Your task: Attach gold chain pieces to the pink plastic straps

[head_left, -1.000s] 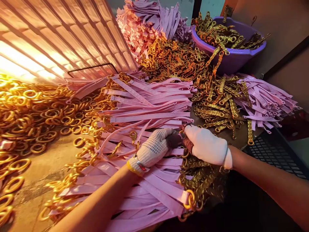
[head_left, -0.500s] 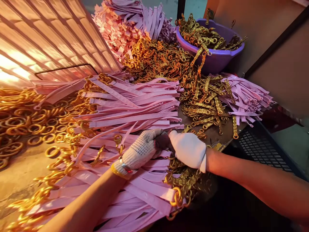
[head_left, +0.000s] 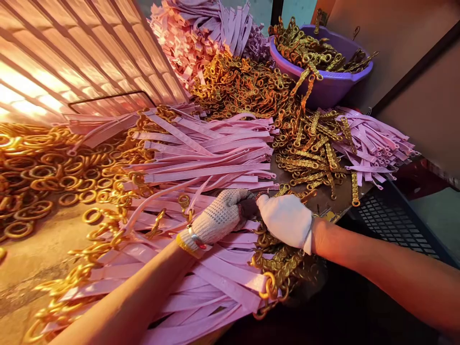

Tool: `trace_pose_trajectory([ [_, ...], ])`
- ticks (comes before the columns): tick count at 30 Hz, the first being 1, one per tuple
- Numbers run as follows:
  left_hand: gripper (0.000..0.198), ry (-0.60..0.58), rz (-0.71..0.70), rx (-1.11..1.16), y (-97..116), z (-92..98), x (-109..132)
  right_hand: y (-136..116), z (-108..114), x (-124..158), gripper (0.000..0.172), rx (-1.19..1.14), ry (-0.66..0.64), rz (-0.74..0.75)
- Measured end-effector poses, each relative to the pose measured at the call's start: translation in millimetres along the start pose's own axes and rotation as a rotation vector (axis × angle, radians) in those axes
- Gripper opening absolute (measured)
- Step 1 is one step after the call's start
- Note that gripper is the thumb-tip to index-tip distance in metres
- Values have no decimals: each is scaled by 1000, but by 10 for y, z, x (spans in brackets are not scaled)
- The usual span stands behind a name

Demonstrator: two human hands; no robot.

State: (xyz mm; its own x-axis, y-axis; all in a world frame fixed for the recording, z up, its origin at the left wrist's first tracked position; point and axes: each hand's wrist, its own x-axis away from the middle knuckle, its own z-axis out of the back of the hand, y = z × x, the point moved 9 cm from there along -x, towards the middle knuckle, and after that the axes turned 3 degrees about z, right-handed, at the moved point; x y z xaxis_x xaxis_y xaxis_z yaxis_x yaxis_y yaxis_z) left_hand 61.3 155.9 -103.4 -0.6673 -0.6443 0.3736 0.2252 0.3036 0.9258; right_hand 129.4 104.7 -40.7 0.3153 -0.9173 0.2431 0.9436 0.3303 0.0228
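Note:
My left hand (head_left: pixel 223 215), in a dotted knit glove with dark fingertips, is closed at the near end of a heap of pink straps (head_left: pixel 208 158). My right hand (head_left: pixel 287 218), in a plain white glove, is closed too and meets the left hand fingertip to fingertip. Both pinch something small between them that the gloves hide. Just below my right hand lies a pile of gold chain links (head_left: pixel 280 266), and a gold ring (head_left: pixel 270 287) hangs on a strap end near the table's front edge.
Loose gold rings (head_left: pixel 43 167) cover the table at the left. A purple basin (head_left: pixel 323 81) full of gold chain pieces stands at the back right, with more chain (head_left: pixel 309 148) and pink straps (head_left: pixel 373 139) beside it. A black mesh shelf (head_left: pixel 391 220) lies at the right.
My hands have stayed together at the strap ends, with only slight movement. The view swung left and then a little way back right.

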Motion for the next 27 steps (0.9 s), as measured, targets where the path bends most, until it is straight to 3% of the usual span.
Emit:
trace_pose_trajectory([
  [8, 32, 17, 94, -20, 121, -33, 73, 236, 11, 32, 28, -58, 64, -125],
  [13, 36, -56, 25, -58, 102, -91, 51, 197, -40, -7, 25, -88, 48, -76],
  [21, 29, -7, 36, 24, 100, -80, 15, 5, 10, -78, 23, 41, 22, 73],
  [25, 22, 7, 106, 37, 44, -39, 44, 62, 3, -59, 22, 4, -25, 36],
  [27, 30, 37, 91, 25, 56, 6, 69, 153, -14, -8, 21, -53, -50, -44],
])
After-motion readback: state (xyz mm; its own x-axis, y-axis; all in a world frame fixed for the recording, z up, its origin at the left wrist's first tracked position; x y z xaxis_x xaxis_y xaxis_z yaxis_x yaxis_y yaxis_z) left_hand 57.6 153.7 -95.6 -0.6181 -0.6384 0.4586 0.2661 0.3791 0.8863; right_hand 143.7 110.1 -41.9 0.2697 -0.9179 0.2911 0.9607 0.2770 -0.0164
